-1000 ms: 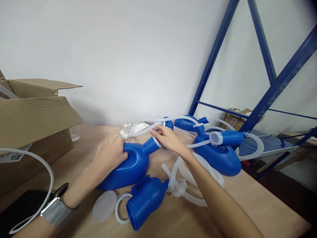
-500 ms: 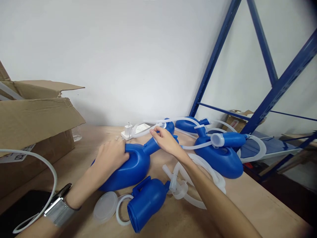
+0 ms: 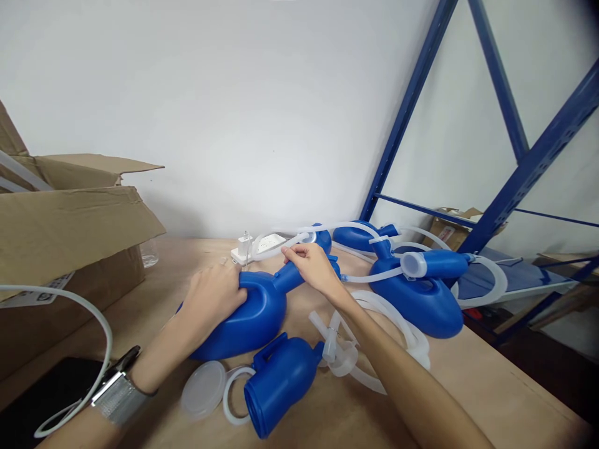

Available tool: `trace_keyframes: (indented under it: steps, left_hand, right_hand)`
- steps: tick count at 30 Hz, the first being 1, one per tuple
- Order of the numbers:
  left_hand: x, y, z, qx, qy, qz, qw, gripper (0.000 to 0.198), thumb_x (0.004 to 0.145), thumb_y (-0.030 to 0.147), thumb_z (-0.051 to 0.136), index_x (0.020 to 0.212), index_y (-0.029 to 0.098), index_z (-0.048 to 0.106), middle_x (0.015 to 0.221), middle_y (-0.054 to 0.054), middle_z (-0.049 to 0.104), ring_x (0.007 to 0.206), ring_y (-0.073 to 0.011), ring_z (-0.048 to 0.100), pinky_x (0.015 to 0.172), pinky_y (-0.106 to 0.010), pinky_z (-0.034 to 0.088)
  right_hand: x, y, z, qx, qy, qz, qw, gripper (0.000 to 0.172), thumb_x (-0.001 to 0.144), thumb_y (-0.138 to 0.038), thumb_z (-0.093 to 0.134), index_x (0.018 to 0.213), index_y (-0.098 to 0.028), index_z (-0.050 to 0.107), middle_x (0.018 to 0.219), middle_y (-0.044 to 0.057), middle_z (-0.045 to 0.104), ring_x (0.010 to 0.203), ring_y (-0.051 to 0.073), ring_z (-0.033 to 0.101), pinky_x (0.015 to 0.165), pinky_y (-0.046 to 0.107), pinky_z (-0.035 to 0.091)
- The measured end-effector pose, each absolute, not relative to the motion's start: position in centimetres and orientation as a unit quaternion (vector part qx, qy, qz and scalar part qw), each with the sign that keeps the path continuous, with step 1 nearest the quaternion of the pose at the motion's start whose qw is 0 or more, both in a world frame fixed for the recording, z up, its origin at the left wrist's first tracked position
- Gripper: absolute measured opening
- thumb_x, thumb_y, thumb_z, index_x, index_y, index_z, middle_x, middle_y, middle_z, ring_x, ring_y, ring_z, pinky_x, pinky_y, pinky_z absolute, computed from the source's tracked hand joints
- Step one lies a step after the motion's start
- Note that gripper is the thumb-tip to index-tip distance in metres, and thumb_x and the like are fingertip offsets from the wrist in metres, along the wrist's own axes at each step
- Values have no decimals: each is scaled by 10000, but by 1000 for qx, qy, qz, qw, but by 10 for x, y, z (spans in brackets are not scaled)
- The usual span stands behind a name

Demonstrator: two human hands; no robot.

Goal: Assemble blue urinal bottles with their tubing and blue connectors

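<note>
A blue plastic urinal bottle (image 3: 262, 312) lies on its side on the table, its neck pointing right and away. My left hand (image 3: 218, 290) is wrapped round its handle. Over the bottle's neck, my right hand (image 3: 306, 262) has thumb and fingertips pinched together; what they hold, if anything, is hidden. Closer to me lies a blue funnel-shaped cup (image 3: 285, 380), its open end towards me. A translucent round lid (image 3: 203, 390) and a white ring (image 3: 229, 399) lie to its left. Clear connector pieces (image 3: 339, 352) and coiled clear tubing (image 3: 407, 337) are on its right.
Another blue bottle (image 3: 416, 305) with a blue cup (image 3: 442, 263) across it lies right. More blue bottles (image 3: 353, 236) and a white power strip (image 3: 262, 245) are along the wall. An open cardboard box (image 3: 70, 231) stands left, a blue shelf frame (image 3: 407, 118) right.
The view has shifted slightly, so everything sits a little further right. Both hands keep nearly the same place on the bottle; the right fingers have bent slightly.
</note>
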State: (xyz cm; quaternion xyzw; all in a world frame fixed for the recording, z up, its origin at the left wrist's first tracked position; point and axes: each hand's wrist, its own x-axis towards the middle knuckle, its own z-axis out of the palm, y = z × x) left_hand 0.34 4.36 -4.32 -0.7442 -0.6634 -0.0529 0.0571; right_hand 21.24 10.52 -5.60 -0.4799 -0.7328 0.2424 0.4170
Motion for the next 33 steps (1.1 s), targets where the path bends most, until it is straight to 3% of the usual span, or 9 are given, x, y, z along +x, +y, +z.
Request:
trace_keyframes:
  steps: [6, 12, 16, 20, 23, 27, 30, 33]
  left_hand:
    - [3, 44, -43, -750, -657, -67, 50, 309, 829, 171, 466, 994, 142, 726, 974, -197, 777, 953, -381, 756, 735, -405, 543]
    - [3, 44, -43, -752, -654, -67, 51, 318, 822, 168, 478, 1006, 143, 735, 997, -198, 781, 961, -377, 756, 745, -402, 547]
    - [3, 45, -44, -754, -651, -66, 54, 340, 829, 157, 459, 1047, 133, 719, 1032, -196, 780, 1000, -375, 754, 747, -396, 541]
    - [2, 45, -44, -757, -648, -67, 54, 324, 827, 150, 451, 1011, 133, 717, 998, -201, 775, 980, -382, 755, 738, -406, 541]
    - [2, 43, -44, -754, -651, -72, 55, 310, 820, 146, 465, 1002, 135, 715, 974, -198, 776, 969, -375, 759, 741, -398, 538]
    - [2, 43, -45, -756, -647, -77, 62, 298, 817, 137, 471, 976, 144, 721, 932, -188, 775, 960, -354, 764, 748, -382, 535]
    - [1, 45, -45, -755, -648, -80, 58, 280, 822, 144, 477, 962, 153, 720, 932, -185, 774, 953, -351, 763, 741, -379, 531]
    - [-1, 47, -45, -763, -639, -81, 49, 252, 821, 148, 486, 929, 170, 713, 945, -183, 773, 926, -356, 760, 727, -386, 527]
  right_hand:
    - [222, 114, -55, -449, -749, 290, 391, 485, 910, -590, 592, 703, -166, 709, 634, 13, 611, 616, 164, 546, 579, 280, 378]
    - [252, 86, -38, -414, -772, 323, 358, 331, 937, -493, 636, 1057, -187, 674, 734, -11, 674, 679, 172, 623, 636, 281, 474]
    - [270, 62, -39, -401, -823, 219, 338, 202, 939, -388, 651, 968, -197, 710, 967, 66, 765, 926, 237, 697, 782, 336, 517]
    - [270, 62, -43, -360, -860, 136, 333, 137, 900, -303, 657, 962, -197, 717, 994, 75, 766, 932, 237, 693, 859, 362, 515]
    - [264, 73, -39, -355, -864, 170, 313, 187, 932, -343, 609, 874, -194, 705, 879, 45, 737, 821, 210, 660, 744, 318, 487]
    - [260, 86, -31, -362, -861, 241, 263, 446, 998, -453, 517, 640, -199, 602, 641, -12, 564, 626, 156, 495, 612, 289, 384]
    - [263, 92, -29, -368, -847, 284, 257, 451, 979, -495, 541, 642, -206, 620, 671, -4, 594, 656, 173, 522, 654, 302, 429]
    - [272, 98, -36, -357, -822, 326, 301, 363, 947, -506, 607, 804, -197, 735, 829, 42, 724, 812, 226, 648, 798, 357, 517]
